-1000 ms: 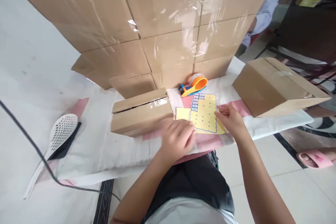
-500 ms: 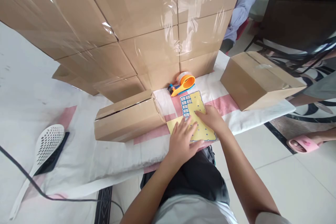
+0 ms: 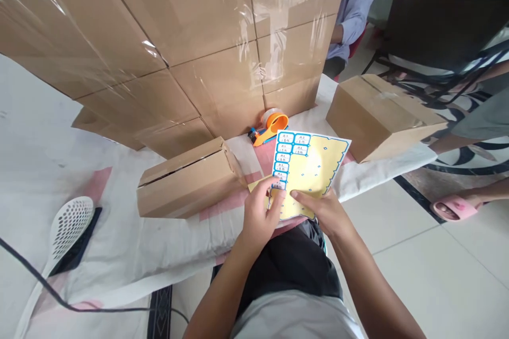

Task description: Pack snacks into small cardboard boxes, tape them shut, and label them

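A yellow sticker sheet (image 3: pixel 318 169) with blue edging is raised off the table in front of me. Small white labels with handwriting run down its left side and across part of its top. My left hand (image 3: pixel 260 206) pinches the lower left edge, beside the lowest labels. At the lower right, my right hand (image 3: pixel 320 209) grips the sheet with the thumb on its face and the fingers behind. Another yellow piece shows partly beneath the sheet at the left. Just beyond it, an orange tape dispenser (image 3: pixel 274 130) lies against the stacked boxes.
Taped cardboard boxes (image 3: pixel 214 74) form a tall wall at the back. One carton (image 3: pixel 191 185) lies left of my hands, another (image 3: pixel 377 116) stands right. A white skimmer (image 3: pixel 73 228) rests far left near a black cable (image 3: pixel 51 280). Another person's sleeve (image 3: pixel 360 5) shows behind the stack.
The sticker sheet has come up off the table and tilted toward me. My left hand went from spread fingers over it to pinching its edge; my right hand now grips its lower right.
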A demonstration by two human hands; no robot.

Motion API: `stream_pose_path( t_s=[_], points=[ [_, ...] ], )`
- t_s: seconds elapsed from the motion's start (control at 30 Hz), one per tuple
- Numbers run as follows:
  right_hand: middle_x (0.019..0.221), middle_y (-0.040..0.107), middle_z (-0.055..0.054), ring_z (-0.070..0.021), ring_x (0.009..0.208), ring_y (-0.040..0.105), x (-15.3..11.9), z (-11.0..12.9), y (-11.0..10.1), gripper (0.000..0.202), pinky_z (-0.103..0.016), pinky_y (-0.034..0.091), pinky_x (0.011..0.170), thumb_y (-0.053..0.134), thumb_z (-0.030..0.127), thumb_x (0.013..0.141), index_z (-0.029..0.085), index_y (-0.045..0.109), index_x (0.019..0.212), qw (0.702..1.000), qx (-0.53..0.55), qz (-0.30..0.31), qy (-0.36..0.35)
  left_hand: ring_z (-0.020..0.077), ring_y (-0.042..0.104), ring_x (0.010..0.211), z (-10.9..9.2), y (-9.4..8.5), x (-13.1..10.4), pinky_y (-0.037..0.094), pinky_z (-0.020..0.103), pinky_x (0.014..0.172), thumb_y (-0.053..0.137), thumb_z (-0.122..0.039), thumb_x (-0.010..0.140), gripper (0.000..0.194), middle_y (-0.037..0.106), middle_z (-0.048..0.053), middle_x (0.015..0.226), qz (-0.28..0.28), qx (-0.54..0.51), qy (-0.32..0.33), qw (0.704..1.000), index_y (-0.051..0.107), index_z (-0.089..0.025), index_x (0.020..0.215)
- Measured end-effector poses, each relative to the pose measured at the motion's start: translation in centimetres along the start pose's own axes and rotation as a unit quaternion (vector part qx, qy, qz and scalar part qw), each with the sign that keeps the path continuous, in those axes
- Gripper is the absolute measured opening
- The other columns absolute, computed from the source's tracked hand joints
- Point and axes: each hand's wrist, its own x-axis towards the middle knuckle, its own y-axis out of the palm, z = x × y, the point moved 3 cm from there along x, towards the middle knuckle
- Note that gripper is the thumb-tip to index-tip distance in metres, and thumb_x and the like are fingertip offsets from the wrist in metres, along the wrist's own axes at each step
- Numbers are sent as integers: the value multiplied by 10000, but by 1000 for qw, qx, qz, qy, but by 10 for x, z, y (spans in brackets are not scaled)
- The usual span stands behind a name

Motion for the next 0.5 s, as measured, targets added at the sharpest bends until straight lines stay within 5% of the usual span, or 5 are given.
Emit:
stream_pose_path(
  t_s=[0.1, 0.33, 0.5],
  points=[
    [1222, 779, -103, -338, 1107, 757, -4, -3, 3, 528, -496, 640, 987, 923, 390, 720, 217, 771, 1195, 1000, 14, 22, -8, 262, 698, 1211, -5, -2, 0, 588, 403, 1021, 724, -333, 927, 425, 725, 112, 1285, 47, 45, 52, 997, 614, -239, 1327],
    [1165, 798, -96, -320, 1015, 777, -8, -8, -14, 480, -466, 659, 889, 915, 466, 717, 238, 796, 1123, 999, -7, 42, 25, 247, 703, 1210, 3, -8, -7, 604, 389, 1014, 603, -298, 999, 326, 725, 103, 1310, 50, 18, 14, 998, 635, -241, 1318],
    [1102, 816, -58, -307, 1032, 761, 2, 26, -31, 357, -467, 623, 928, 895, 503, 728, 281, 825, 999, 997, -38, -24, -65, 223, 702, 1195, 2, -28, -13, 593, 355, 1011, 592, -253, 997, 328, 721, 81, 1301, 106, 50, 24, 993, 608, -272, 1324]
  ],
)
